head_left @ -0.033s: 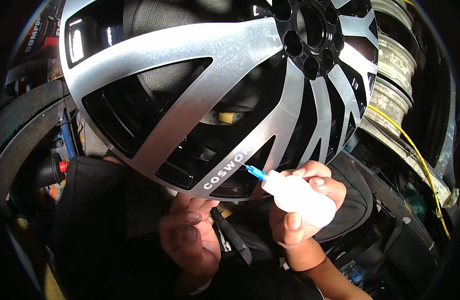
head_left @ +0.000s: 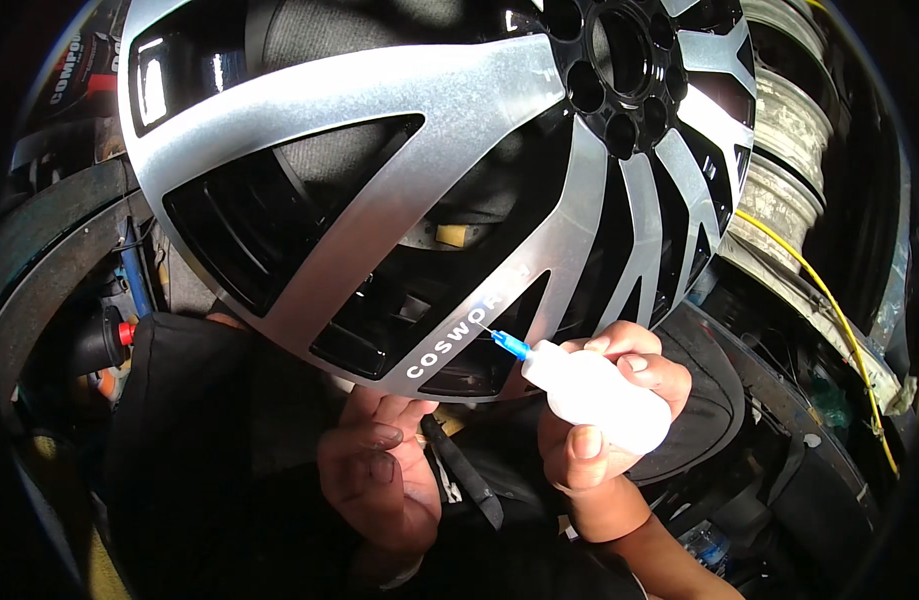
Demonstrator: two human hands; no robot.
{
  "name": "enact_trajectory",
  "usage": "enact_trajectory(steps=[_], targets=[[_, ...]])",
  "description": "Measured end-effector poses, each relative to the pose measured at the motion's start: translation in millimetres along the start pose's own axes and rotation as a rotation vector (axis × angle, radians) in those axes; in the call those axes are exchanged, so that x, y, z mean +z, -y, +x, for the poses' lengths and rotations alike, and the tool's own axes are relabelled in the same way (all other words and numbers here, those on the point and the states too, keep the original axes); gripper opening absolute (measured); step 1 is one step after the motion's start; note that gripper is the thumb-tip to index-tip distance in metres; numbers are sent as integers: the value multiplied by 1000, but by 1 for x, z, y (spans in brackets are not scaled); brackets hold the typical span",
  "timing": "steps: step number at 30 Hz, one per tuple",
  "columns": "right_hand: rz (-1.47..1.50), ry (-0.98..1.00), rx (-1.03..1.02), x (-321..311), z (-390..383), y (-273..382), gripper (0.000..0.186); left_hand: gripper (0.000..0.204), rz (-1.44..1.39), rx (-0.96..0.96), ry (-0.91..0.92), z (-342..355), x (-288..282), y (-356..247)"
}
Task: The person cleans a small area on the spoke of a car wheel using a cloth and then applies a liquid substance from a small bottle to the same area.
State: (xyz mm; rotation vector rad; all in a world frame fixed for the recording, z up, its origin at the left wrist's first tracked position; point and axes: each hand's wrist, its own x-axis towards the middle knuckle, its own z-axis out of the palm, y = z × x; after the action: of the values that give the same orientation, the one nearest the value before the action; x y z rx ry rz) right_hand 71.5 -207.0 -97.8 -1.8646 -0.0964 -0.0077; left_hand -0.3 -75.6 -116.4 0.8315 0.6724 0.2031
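A large alloy wheel [head_left: 379, 220] with silver spokes and glossy black recesses stands tilted in front of me. White lettering [head_left: 457, 336] runs along one lower spoke. My right hand [head_left: 624, 400] is closed round a white squeeze bottle [head_left: 609, 400]. From the bottle's neck a blue needle tip [head_left: 510, 344] points up and left, its fine needle at or just over the lettering; contact cannot be made out. Below the wheel's near edge is my left hand [head_left: 384, 460], palm up with fingers bent. Some of its fingertips meet the lip and pass behind it, partly hidden.
Worn metal rims [head_left: 787, 130] are stacked at the right, with a yellow hose [head_left: 829, 295] running down beside them. A curved dark metal edge [head_left: 54, 255] lies at the left. A black tool with a red tip [head_left: 126, 334] is beneath it. Dark cloth [head_left: 179, 420] covers the lower left.
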Motion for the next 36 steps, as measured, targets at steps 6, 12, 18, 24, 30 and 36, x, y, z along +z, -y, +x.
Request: enact_trajectory(steps=[6, 12, 18, 24, 30, 36], targets=[[-5, -58, -58, 4, 1, -4, 52, 12, -5, -33, -7, -1, -2, -1], [-27, -11, -23, -1, -1, 0, 54, 13, -37, -29, -19, -1, 1, -1], [-1, 9, -3, -1, 0, -1, 55, 14, -37, -31, -36, -1, 0, 0], [-48, 15, 1, -2, 0, 2, 56, 14, -29, -36, -35, -2, 0, -1], [-63, 35, -13, -2, 1, 1, 57, 24, -48, 28, -112, 0, 4, 4], [-60, 36, -10, -1, 1, 1, 58, 24, -40, 27, -84, 0, 2, 3]])
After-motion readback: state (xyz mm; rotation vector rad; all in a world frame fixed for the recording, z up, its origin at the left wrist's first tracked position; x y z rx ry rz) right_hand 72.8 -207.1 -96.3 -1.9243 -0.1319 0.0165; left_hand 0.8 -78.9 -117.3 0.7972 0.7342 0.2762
